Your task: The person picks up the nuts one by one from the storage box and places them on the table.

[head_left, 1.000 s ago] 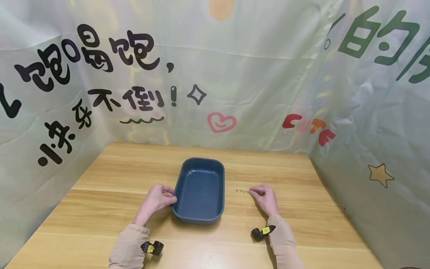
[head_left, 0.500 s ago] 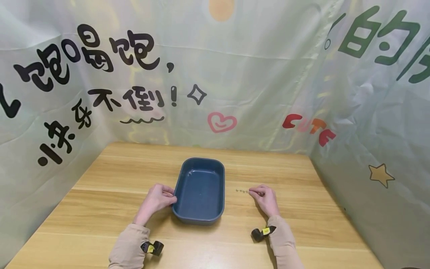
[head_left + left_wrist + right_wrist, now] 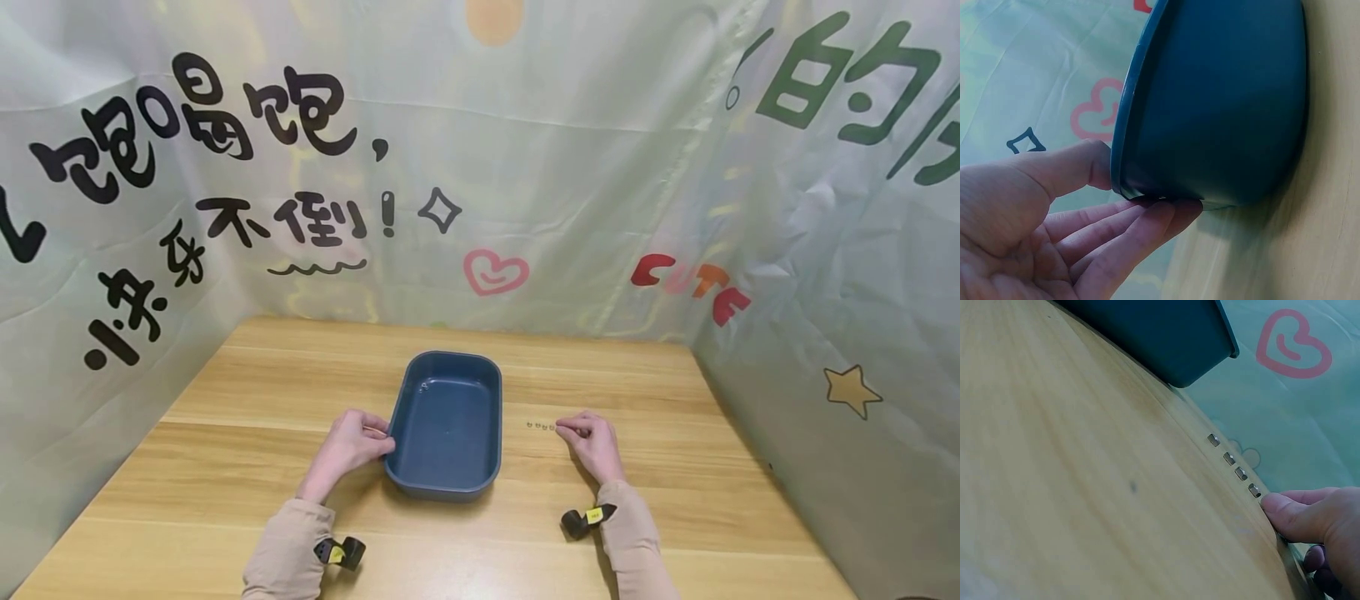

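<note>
Gripping the blue bin (image 3: 444,493) at its left edge, your left hand (image 3: 358,439) has its thumb at the rim and its fingertips against the outer wall; the bin sits upright on the table (image 3: 480,562), just right of those fingers. Your right hand (image 3: 595,443) brings thumb and forefinger together at the near end of a row of small metal pieces (image 3: 1240,474); whether they pinch one cannot be told, since the thumb hides the spot. Four pieces show left of those fingertips, lined up toward the bin with narrow gaps between.

The pieces look hard, light and sturdy, probably slick, so you'd best take each by its sides with the fingertips alone. The bin seems stiff and smooth, likely to slide if pushed; its rim offers you the surest hold.

The neighbouring piece just beside your right thumb is the chief snag: a wide pinch could nudge it. Beyond the row, left of your right fingers, the bin's wall rises. The printed backdrop (image 3: 570,192) hangs well behind both sets of fingers.
</note>
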Demonstrator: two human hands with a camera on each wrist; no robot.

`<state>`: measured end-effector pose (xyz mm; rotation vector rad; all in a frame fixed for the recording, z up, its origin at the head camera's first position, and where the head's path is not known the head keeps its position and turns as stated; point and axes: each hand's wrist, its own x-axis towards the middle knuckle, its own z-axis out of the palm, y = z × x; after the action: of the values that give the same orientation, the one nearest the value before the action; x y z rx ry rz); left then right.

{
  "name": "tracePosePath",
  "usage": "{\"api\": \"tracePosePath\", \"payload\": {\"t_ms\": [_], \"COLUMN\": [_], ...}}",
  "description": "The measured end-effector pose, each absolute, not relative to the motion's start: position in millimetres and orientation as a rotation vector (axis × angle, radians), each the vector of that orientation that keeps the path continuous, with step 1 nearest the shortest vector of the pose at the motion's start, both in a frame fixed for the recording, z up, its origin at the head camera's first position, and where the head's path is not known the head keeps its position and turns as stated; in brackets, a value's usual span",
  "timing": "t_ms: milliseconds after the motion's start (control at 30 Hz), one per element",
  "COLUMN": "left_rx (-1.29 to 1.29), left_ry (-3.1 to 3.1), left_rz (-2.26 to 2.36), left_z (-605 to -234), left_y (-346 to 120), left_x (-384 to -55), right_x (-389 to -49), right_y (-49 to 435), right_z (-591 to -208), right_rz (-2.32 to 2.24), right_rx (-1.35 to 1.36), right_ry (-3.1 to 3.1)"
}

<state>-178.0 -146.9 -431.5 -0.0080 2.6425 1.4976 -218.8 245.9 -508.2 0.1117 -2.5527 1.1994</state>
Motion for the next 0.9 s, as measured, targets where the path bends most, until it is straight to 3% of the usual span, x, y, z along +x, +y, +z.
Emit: {"api": "tracePosePath", "payload": {"t_ms": [633, 900], "left_rx": [-0.014, -0.010], "left_ry": [2.645, 2.642], "left_rz": [1.477, 1.478], "left_z": [-432, -430], "left_y": [-148, -147], "left_x": [-179, -178], "right_x": [-220, -227], "right_y": [245, 228], "right_z": [-503, -465], "right_rz": [1.343, 1.217], "right_rx": [0.019, 0.166], "right_ry": [-2.547, -2.645]}}
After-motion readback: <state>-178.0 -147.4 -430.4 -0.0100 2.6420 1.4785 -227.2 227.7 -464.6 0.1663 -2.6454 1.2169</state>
